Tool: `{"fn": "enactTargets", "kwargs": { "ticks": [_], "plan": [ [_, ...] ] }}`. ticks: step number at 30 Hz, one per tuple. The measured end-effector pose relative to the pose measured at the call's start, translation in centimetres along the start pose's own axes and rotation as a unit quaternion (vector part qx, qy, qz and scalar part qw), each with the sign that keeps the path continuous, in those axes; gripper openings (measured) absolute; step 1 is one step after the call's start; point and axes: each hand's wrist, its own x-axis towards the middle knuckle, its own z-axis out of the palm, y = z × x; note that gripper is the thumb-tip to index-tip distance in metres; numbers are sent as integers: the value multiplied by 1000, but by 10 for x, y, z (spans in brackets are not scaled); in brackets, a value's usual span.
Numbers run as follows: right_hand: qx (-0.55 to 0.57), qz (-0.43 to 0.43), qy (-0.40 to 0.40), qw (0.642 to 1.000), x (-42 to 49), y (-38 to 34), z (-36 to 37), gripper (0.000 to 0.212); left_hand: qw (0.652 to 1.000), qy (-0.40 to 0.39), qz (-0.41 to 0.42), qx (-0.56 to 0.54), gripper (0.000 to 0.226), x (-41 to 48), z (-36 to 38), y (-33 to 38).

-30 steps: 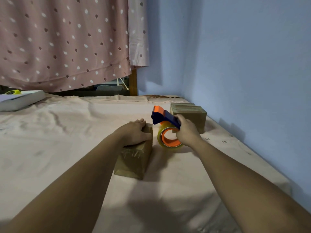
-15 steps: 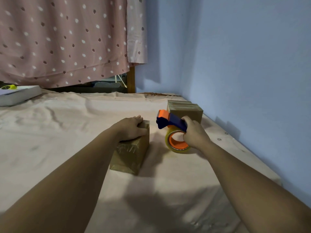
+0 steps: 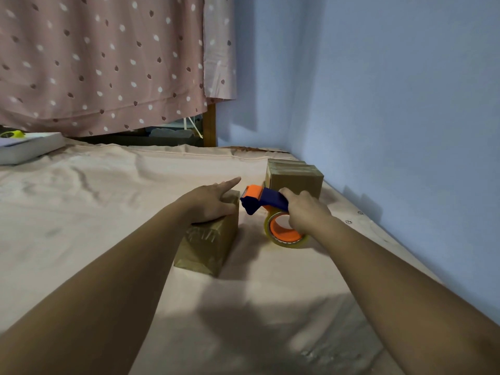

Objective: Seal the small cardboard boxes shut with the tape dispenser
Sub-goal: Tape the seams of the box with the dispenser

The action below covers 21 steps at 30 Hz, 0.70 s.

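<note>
A small cardboard box (image 3: 209, 246) wrapped in clear tape lies on the pink sheet in the middle. My left hand (image 3: 213, 200) rests flat on its far top, index finger stretched out past the edge. My right hand (image 3: 305, 211) grips the blue handle of the tape dispenser (image 3: 263, 198), whose orange head sits just right of the box's far end. Its tape roll (image 3: 284, 231) with an orange core touches the sheet. A second cardboard box (image 3: 295, 177) stands behind the dispenser by the wall.
The blue wall (image 3: 392, 117) runs close along the right. A white flat box (image 3: 27, 147) with a yellow-green object on it lies at the far left. A dotted pink curtain (image 3: 102, 63) hangs at the back. The pink sheet (image 3: 94, 212) is wrinkled.
My left hand's fingers have straightened, the index finger now pointing past the box's far edge. The dispenser head has tipped slightly towards the box. The view has shifted a little.
</note>
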Motion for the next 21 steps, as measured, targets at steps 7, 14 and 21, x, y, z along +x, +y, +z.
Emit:
{"fn": "enactTargets", "kwargs": {
  "ticks": [7, 14, 21],
  "plan": [
    [-122, 5, -9, 992, 15, -21, -30, 47, 998, -7, 24, 61, 56, 0, 2, -1],
    [-87, -24, 35, 995, 23, -17, -37, 32, 999, 11, 31, 24, 62, -2, 2, -2],
    [173, 40, 32, 984, 2, 22, -13, 48, 999, 29, -17, 36, 65, 1, 1, -4]
  ]
}}
